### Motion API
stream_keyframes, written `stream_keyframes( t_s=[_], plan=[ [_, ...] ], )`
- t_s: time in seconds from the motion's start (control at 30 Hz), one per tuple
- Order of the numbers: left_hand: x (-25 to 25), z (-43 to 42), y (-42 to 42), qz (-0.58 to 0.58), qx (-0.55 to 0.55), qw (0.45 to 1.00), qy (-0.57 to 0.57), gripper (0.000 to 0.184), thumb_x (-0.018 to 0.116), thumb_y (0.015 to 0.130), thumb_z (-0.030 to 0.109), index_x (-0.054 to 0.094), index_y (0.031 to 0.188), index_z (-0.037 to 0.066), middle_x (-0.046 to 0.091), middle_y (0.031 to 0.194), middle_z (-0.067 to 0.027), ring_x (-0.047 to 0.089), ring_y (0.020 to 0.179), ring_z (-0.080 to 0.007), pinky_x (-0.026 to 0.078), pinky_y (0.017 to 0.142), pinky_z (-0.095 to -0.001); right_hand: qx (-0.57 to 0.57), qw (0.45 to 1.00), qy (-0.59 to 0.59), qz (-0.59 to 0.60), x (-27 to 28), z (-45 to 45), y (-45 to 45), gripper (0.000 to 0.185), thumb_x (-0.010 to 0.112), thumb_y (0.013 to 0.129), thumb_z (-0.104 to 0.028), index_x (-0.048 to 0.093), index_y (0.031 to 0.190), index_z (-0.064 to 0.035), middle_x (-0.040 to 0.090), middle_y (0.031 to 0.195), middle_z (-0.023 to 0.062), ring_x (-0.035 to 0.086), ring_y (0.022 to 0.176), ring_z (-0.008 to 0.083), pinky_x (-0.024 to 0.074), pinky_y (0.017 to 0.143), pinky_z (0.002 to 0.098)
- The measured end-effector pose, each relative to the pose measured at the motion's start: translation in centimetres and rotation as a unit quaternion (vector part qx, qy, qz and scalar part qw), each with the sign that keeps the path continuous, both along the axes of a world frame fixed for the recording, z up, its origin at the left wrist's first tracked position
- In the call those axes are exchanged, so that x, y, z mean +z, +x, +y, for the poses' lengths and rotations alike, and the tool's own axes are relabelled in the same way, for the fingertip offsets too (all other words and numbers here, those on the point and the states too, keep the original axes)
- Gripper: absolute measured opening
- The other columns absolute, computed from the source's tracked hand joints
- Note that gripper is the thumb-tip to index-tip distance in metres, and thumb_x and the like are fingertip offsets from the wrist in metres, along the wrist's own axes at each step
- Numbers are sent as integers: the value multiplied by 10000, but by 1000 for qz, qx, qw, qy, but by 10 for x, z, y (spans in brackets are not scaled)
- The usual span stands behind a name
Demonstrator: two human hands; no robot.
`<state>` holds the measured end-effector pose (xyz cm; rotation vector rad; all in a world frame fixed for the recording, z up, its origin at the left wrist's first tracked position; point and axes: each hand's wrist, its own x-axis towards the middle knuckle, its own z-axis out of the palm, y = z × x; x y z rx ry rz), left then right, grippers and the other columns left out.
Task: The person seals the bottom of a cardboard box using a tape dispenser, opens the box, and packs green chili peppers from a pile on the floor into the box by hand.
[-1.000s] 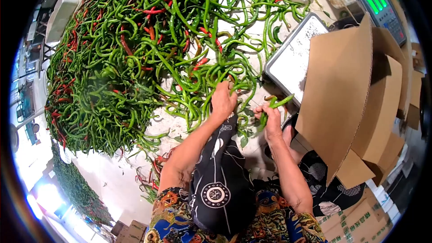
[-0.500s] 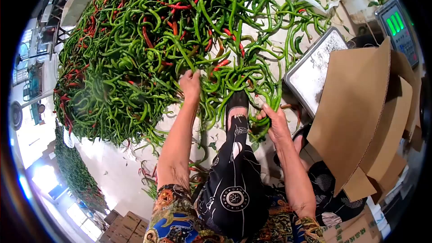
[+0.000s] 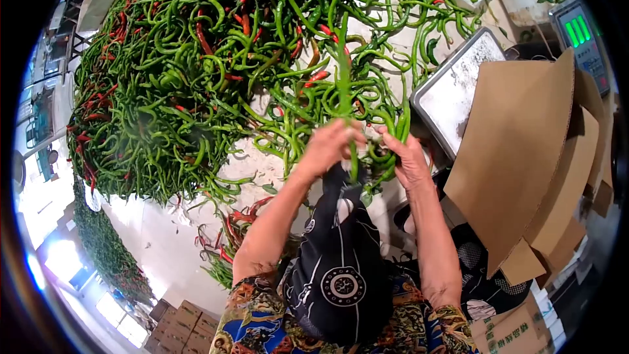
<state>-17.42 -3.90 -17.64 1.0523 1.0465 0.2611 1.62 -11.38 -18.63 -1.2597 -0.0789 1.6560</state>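
My left hand [image 3: 329, 147] is closed round a long green chili pepper [image 3: 344, 85], which points away from me and is slightly blurred by motion. Just to the right, my right hand [image 3: 411, 159] grips several green chili peppers [image 3: 403, 124] between thumb and fingers. The two hands are close together over my knee. Beyond them spreads a large heap of green chili peppers [image 3: 164, 85], with red chili peppers [image 3: 203, 38] mixed in. A smaller pile of red and green chili peppers [image 3: 229, 239] lies by my left forearm.
To the right stands a scale with a metal platform [image 3: 452, 88] and a lit green display [image 3: 578, 31]. An open cardboard box [image 3: 511, 151] leans beside it. Stacked cartons [image 3: 187, 328] and another long heap of peppers [image 3: 108, 249] are at lower left.
My left hand has moved from the heap's edge right and toward me, bringing a long green chili pepper beside my right hand. My right hand still grips its peppers, slightly nearer.
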Motion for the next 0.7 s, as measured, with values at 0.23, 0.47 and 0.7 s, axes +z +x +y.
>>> stream_keyframes(
  t_s=[0.23,0.47,0.7],
  plan=[
    [-42,-39,-3,95,8,936,338,308,683,800,107,641,1101,55,639,982,-170,613,892,-317,482,829,-398,71,993,-82,-54,-10,-10,13,314,749,812,-170,638,1038,17,670,887,53,629,760,128,499,694,257],
    [-79,8,-90,430,-16,798,422,783,716,687,23,415,1393,180,524,1117,-206,539,990,-390,464,869,-426,65,995,-64,-29,-23,-27,9,300,742,819,-194,590,1006,-15,600,825,31,604,718,137,513,707,272],
    [-75,34,-108,250,32,923,290,550,631,736,-1,541,1270,93,635,995,-90,635,852,-231,510,792,-336,28,997,-65,-11,-16,-24,12,264,729,830,-160,594,1010,-21,608,837,36,611,727,137,516,717,271]
  ],
)
